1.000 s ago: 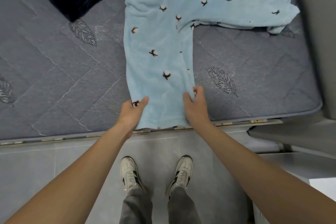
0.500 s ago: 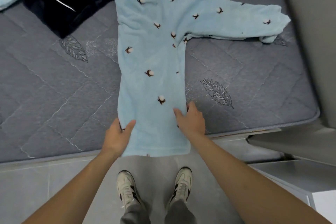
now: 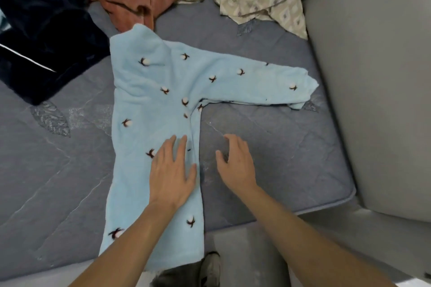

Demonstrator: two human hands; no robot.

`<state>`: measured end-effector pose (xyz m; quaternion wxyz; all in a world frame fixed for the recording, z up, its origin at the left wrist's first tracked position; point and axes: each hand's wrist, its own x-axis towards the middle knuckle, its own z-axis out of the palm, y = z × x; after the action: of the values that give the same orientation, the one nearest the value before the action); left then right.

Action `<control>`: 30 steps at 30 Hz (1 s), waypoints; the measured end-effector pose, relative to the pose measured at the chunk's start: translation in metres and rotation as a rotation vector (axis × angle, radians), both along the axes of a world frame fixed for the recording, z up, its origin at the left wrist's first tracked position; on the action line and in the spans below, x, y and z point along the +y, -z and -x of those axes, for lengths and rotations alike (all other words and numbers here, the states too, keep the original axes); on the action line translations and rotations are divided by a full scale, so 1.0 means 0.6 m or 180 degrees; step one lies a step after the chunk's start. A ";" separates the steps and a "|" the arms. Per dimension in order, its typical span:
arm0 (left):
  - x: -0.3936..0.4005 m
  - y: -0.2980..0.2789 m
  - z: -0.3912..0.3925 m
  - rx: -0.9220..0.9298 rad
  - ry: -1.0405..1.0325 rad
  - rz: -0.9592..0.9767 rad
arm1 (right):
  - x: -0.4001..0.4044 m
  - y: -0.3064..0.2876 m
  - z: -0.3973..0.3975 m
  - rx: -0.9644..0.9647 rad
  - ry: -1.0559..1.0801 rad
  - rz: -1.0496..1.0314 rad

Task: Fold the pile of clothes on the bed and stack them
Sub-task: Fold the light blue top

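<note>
I read the light blue fleece top (image 3: 149, 128) as soft, light and limp, lying folded lengthwise on the bed (image 3: 268, 170) with its hem hanging over the near edge and its sleeve (image 3: 251, 81) stretched out to the right, so I would take it at the cuff and lay that sleeve back across the body. My left hand (image 3: 171, 176) lies flat on the body with straight fingers, and my right hand (image 3: 234, 165) hovers loosely spread over the bare mattress, holding nothing. Half a second ago both hands were at the hem near the bed's edge; now they sit further up.
</note>
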<state>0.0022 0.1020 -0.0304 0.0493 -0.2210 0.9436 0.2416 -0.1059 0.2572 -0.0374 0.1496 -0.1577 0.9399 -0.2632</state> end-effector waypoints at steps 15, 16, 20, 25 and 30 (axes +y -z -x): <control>0.190 0.082 0.448 0.0215 0.1013 0.0007 | 0.140 0.036 0.581 0.0497 -0.0341 -0.0824; 0.211 0.085 0.475 0.0216 0.1062 -0.0044 | 0.152 0.036 0.613 0.0271 -0.0420 -0.1043; 0.292 0.101 0.555 -0.0006 0.1019 -0.0093 | 0.190 0.033 0.706 -0.0600 -0.0550 -0.1416; 0.371 0.104 0.608 -0.0328 0.0690 0.0137 | 0.218 0.036 0.760 -0.1727 0.0011 -0.0871; 0.403 0.088 0.640 -0.0064 0.0306 -0.0054 | 0.217 0.028 0.774 -0.2281 0.0567 -0.0310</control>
<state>-0.3818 0.3441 -0.0831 0.0721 -0.1775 0.9505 0.2447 -0.5702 0.3875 -0.0544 0.4530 0.0342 0.8494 -0.2687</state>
